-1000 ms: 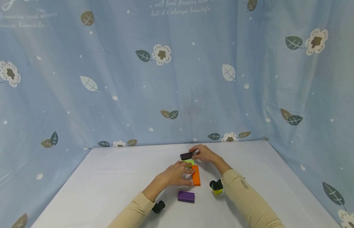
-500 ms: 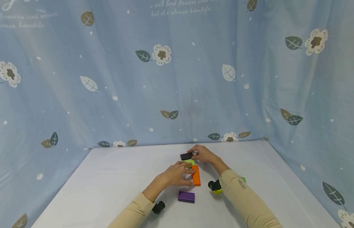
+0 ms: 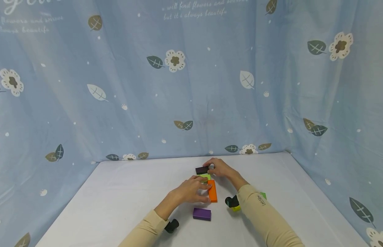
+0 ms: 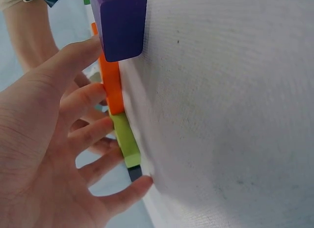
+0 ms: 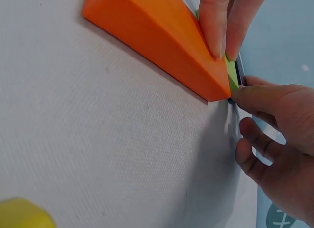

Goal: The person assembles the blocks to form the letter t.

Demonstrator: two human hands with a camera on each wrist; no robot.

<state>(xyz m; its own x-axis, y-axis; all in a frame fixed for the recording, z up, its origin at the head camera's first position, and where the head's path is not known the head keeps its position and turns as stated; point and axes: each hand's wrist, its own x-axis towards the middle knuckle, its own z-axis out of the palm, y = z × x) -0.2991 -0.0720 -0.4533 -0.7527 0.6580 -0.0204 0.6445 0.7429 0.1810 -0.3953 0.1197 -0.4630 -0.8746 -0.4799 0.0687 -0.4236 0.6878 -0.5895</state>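
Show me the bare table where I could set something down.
The table has room between the left sleeve and its left edge, and between the green block and its right edge. The middle is crowded: black block, lime block, orange block, left hand and right hand, with the purple block nearer the camera.

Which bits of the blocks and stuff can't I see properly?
Head: most of the green thing, behind the right sleeve.
Head: part of the yellow block, behind the black camera and that sleeve.
Head: the dark block's right end, behind the right hand.
Left wrist: the purple block's top part, cut off by the top edge.
Right wrist: the yellow block, blurred and cut off at the bottom-left corner.
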